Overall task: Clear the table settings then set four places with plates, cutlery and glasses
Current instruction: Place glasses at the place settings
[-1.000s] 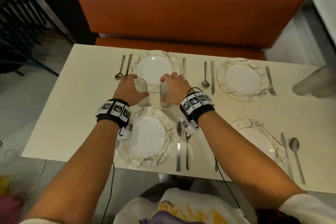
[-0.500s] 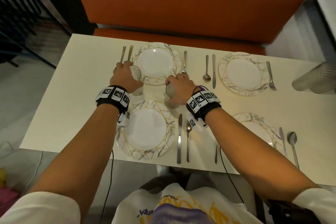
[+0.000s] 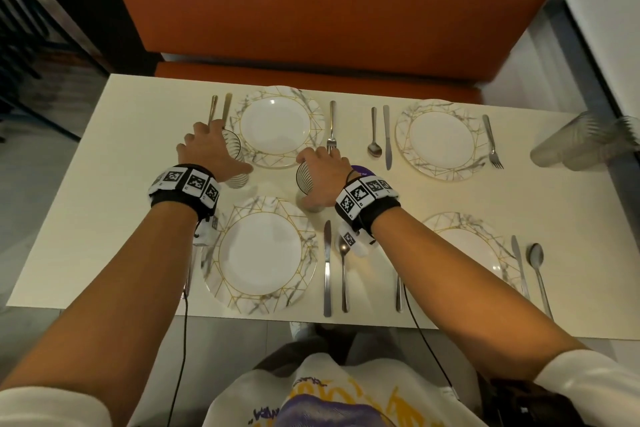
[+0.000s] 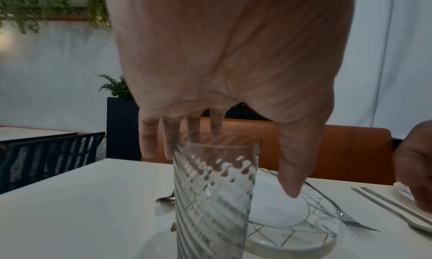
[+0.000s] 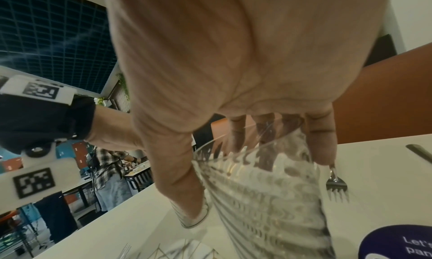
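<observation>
Left hand: my fingers reach over the rim of the left glass, thumb down its near side; fingers straight, grip loose; whether they press it I cannot tell
Right hand: wrapped round the right glass, thumb one side, fingers the other
Left glass: upright on the table, just beside the far-left plate
Right glass: tilted, base near the table, between far-left plate and near-left plate; fork just beyond my fingertips

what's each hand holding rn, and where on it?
Left hand: ribbed glass, near its rim, grip looks loose. Right hand: second ribbed glass, upper wall, thumb opposing fingers.
</observation>
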A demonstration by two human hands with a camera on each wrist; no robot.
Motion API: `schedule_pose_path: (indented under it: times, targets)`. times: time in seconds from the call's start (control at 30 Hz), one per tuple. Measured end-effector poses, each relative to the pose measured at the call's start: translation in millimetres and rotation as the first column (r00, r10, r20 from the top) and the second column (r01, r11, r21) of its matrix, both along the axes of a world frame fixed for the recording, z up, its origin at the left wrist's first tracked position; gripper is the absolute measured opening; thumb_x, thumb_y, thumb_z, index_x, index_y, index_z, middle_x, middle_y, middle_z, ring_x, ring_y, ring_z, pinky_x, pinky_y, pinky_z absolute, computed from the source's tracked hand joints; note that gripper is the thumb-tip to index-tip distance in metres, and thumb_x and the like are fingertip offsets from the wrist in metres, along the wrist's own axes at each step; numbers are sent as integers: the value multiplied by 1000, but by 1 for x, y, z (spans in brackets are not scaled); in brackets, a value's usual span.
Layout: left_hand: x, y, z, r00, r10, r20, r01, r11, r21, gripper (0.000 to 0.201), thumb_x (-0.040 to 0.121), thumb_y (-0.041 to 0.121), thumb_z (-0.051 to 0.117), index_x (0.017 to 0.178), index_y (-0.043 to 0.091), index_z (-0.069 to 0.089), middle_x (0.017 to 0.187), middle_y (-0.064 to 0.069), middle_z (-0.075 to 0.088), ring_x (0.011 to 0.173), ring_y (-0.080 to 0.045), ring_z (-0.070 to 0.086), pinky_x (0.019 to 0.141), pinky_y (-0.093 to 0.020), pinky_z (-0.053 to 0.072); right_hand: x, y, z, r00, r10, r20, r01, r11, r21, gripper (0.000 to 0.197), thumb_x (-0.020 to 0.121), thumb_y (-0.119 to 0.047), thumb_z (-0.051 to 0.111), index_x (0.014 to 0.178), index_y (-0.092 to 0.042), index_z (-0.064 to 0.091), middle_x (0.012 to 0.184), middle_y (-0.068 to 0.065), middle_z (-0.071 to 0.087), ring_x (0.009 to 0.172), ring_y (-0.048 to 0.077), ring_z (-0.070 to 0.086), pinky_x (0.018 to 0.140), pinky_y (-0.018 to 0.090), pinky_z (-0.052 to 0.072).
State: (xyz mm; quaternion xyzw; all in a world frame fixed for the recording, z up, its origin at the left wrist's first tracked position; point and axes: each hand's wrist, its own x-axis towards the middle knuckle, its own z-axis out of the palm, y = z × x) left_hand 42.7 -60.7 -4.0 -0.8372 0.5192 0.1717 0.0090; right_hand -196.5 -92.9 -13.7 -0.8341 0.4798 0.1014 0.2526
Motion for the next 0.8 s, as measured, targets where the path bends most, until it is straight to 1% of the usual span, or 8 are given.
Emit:
schedule_pose_path:
  times: [0.1,0.2,0.3,0.37,0.43,0.53,0.67,0.8]
  targets:
    - [-4,-2,11,999,-34,16,35,999,-33,115,69,65,85,156,14,31,151,-21,40,137,-44,43,111,-60,37,-7,-2,8,998,-12,62,12,1000,13,100,67,-58,80,148,-27,31,147,8,41,139,36,31,113,53,33]
    - [-18,-9,29,997,-81,-2,80,993,-88,110,74,64,82,156,13,30,155,-22,37,142,-43,38,113,-59,34,-24,-5,20,988,-46,148,46,999,7,96,70,-66,76,148,-27,34,146,8,44,134,32,35,108,52,36]
    - [-47,-19,49,986,-163,-43,155,976,-151,90,81,53,79,152,12,40,151,-22,44,141,-43,39,116,-58,34,-51,-8,32,965,-97,242,101,995,-3,90,72,-66,74,145,-29,39,138,3,50,126,28,41,102,49,40]
    - [-75,-28,59,969,-229,-92,208,959,-191,73,87,47,76,146,13,49,143,-19,52,135,-39,45,115,-52,37,-75,-10,39,941,-146,305,154,988,-5,84,73,-63,75,143,-30,41,132,0,53,121,26,44,99,46,42]
    - [-111,-37,64,937,-304,-169,263,937,-229,56,92,39,72,139,14,57,135,-11,60,127,-31,55,106,-45,45,-103,-11,48,891,-214,401,231,973,6,77,75,-57,76,139,-29,45,124,-2,56,115,21,50,96,41,47]
    - [-177,-51,68,873,-418,-251,350,896,-273,38,93,35,71,127,18,64,114,-1,71,104,-21,66,94,-40,55,-158,-11,61,804,-269,530,331,944,-23,52,84,-37,77,129,-19,58,114,0,62,97,12,58,87,29,51]
    - [-275,-73,71,783,-539,-312,436,832,-343,28,95,32,67,121,21,68,102,7,71,89,-14,69,87,-43,60,-246,-19,67,735,-330,592,449,891,-61,24,88,-24,74,111,-18,68,103,-2,68,86,14,65,81,32,57]
    - [-385,-107,75,691,-644,-328,522,758,-390,26,97,31,67,121,22,69,106,6,71,93,-13,68,89,-39,58,-351,-47,65,702,-397,591,562,819,-118,18,87,-19,72,105,-16,71,97,-2,71,80,14,66,81,34,57]
